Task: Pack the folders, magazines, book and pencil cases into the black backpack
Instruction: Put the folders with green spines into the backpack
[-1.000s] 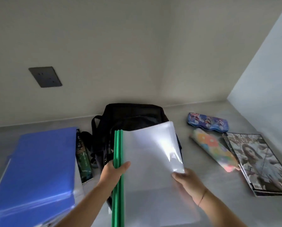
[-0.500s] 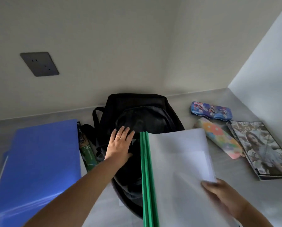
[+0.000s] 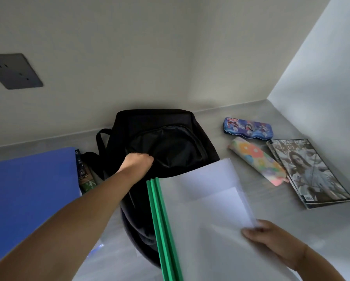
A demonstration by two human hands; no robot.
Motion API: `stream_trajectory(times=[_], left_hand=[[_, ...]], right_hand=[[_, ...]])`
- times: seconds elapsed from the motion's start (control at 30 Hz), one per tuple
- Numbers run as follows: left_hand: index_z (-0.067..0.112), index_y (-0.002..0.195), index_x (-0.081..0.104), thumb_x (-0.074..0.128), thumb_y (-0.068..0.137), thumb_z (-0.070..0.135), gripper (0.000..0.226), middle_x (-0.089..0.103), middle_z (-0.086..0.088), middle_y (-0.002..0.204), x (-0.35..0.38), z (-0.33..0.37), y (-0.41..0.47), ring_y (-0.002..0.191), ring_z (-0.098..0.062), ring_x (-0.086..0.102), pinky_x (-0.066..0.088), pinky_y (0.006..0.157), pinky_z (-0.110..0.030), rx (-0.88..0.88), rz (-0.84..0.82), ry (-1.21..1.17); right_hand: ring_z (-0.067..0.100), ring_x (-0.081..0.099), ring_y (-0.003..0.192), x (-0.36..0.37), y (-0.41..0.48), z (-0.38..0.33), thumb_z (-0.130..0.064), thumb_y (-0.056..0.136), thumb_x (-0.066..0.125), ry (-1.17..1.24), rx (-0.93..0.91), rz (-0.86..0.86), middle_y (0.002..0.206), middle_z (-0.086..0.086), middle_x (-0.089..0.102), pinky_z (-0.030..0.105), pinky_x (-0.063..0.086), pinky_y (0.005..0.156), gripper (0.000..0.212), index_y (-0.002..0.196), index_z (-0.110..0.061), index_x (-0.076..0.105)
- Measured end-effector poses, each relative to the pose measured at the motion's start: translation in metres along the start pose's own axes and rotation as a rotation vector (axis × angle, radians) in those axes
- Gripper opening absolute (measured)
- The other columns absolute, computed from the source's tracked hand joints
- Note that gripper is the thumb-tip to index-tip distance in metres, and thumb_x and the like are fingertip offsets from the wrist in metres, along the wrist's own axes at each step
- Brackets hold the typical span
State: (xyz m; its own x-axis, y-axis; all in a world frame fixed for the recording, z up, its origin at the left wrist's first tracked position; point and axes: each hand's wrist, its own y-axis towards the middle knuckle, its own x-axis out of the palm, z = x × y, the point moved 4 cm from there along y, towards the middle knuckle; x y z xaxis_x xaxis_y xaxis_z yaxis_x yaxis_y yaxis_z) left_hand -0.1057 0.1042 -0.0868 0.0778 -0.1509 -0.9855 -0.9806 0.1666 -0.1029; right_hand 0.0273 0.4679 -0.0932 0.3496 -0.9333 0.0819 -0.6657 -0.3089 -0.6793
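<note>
progress: early, nothing showing inside the black backpack [image 3: 156, 126] | left hand [image 3: 136, 162] is gripping its flap | right hand [image 3: 271, 238] is pinching green-spined clear folders [image 3: 200, 209] over it | blue folder [image 3: 28, 189], book [image 3: 85, 175], pencil cases [image 3: 248, 128], magazines [image 3: 310, 173] are waiting on desk [image 3: 291, 224]

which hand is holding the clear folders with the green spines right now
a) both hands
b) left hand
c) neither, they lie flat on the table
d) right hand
d: only the right hand grips the clear folders with green spines at their right edge, while the left hand is away from them, closed on the black backpack at its opening.
</note>
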Motion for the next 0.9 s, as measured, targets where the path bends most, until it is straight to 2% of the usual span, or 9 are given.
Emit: stream_trajectory(times=[0.07, 0.27, 0.33, 0.37, 0.47, 0.57, 0.67, 0.83, 0.9], left_hand=[[0.015, 0.101, 0.064, 0.048, 0.092, 0.027, 0.022, 0.067, -0.006, 0.103, -0.006, -0.005, 0.006, 0.096, -0.028, 0.063, 0.048, 0.077, -0.034, -0.041, -0.019, -0.145], [0.011, 0.103, 0.069, 0.064, 0.085, 0.028, 0.026, 0.071, -0.01, 0.094, -0.041, -0.025, 0.001, 0.091, -0.029, 0.065, 0.053, 0.079, -0.035, -0.235, 0.224, -0.578], [0.011, 0.103, 0.07, 0.067, 0.083, 0.028, 0.026, 0.072, -0.01, 0.09, -0.05, -0.027, -0.002, 0.087, -0.028, 0.065, 0.054, 0.077, -0.035, -0.28, 0.263, -0.65], [0.01, 0.099, 0.071, 0.068, 0.082, 0.028, 0.025, 0.071, -0.01, 0.086, -0.053, -0.027, -0.004, 0.083, -0.027, 0.065, 0.054, 0.075, -0.035, -0.29, 0.276, -0.674], [0.009, 0.089, 0.071, 0.069, 0.082, 0.028, 0.02, 0.07, -0.009, 0.076, -0.059, -0.021, -0.007, 0.073, -0.025, 0.064, 0.054, 0.069, -0.036, -0.274, 0.291, -0.701], [0.009, 0.09, 0.07, 0.068, 0.082, 0.028, 0.021, 0.069, -0.009, 0.075, -0.062, -0.014, -0.009, 0.071, -0.024, 0.064, 0.055, 0.068, -0.036, -0.251, 0.289, -0.687], [0.009, 0.091, 0.07, 0.067, 0.083, 0.029, 0.022, 0.068, -0.009, 0.073, -0.062, -0.014, -0.011, 0.07, -0.024, 0.063, 0.054, 0.066, -0.034, -0.246, 0.263, -0.674], [0.011, 0.083, 0.069, 0.067, 0.082, 0.031, 0.02, 0.065, -0.005, 0.067, -0.06, -0.014, -0.013, 0.064, -0.021, 0.061, 0.049, 0.059, -0.03, -0.194, 0.211, -0.626], [0.011, 0.081, 0.068, 0.067, 0.082, 0.031, 0.02, 0.065, -0.005, 0.068, -0.06, -0.013, -0.014, 0.065, -0.022, 0.061, 0.05, 0.059, -0.03, -0.176, 0.217, -0.614]], right_hand=[[0.026, 0.07, 0.086, 0.009, 0.001, -0.004, -0.008, 0.08, 0.066, -0.035, -0.003, -0.012, 0.097, 0.018, 0.074, 0.03, 0.055, 0.073, 0.021, 0.098, -0.002, 0.073], [0.02, 0.07, 0.062, 0.022, 0.008, -0.014, -0.009, 0.082, 0.068, -0.03, 0.046, -0.049, 0.076, 0.013, 0.073, 0.024, 0.053, 0.055, 0.01, 0.083, -0.002, 0.075], [0.024, 0.071, 0.066, 0.024, 0.009, -0.021, -0.008, 0.083, 0.065, 0.003, 0.061, -0.066, 0.079, 0.016, 0.074, 0.027, 0.055, 0.059, 0.012, 0.082, -0.002, 0.076], [0.029, 0.07, 0.075, 0.025, 0.01, -0.025, -0.008, 0.08, 0.066, 0.022, 0.063, -0.068, 0.087, 0.021, 0.073, 0.033, 0.057, 0.069, 0.014, 0.087, 0.0, 0.075], [0.04, 0.057, 0.1, 0.029, 0.015, -0.031, -0.01, 0.072, 0.067, 0.042, 0.071, -0.067, 0.11, 0.034, 0.062, 0.05, 0.042, 0.099, 0.043, 0.105, 0.016, 0.063], [0.032, 0.06, 0.088, 0.036, 0.018, -0.035, -0.002, 0.081, 0.063, 0.029, 0.064, -0.08, 0.103, 0.03, 0.062, 0.038, 0.047, 0.089, 0.04, 0.111, 0.022, 0.055], [0.025, 0.071, 0.074, 0.04, 0.016, -0.032, -0.003, 0.079, 0.062, 0.08, 0.116, -0.169, 0.095, 0.023, 0.07, 0.031, 0.058, 0.071, 0.032, 0.106, 0.014, 0.063], [0.027, 0.071, 0.082, 0.034, 0.019, -0.025, -0.012, 0.083, 0.062, 0.071, 0.21, -0.293, 0.101, 0.021, 0.07, 0.036, 0.054, 0.086, 0.034, 0.11, 0.009, 0.065], [0.023, 0.069, 0.078, 0.034, 0.024, -0.029, -0.019, 0.083, 0.063, -0.014, 0.223, -0.294, 0.095, 0.016, 0.071, 0.033, 0.052, 0.085, 0.031, 0.102, 0.004, 0.07]])
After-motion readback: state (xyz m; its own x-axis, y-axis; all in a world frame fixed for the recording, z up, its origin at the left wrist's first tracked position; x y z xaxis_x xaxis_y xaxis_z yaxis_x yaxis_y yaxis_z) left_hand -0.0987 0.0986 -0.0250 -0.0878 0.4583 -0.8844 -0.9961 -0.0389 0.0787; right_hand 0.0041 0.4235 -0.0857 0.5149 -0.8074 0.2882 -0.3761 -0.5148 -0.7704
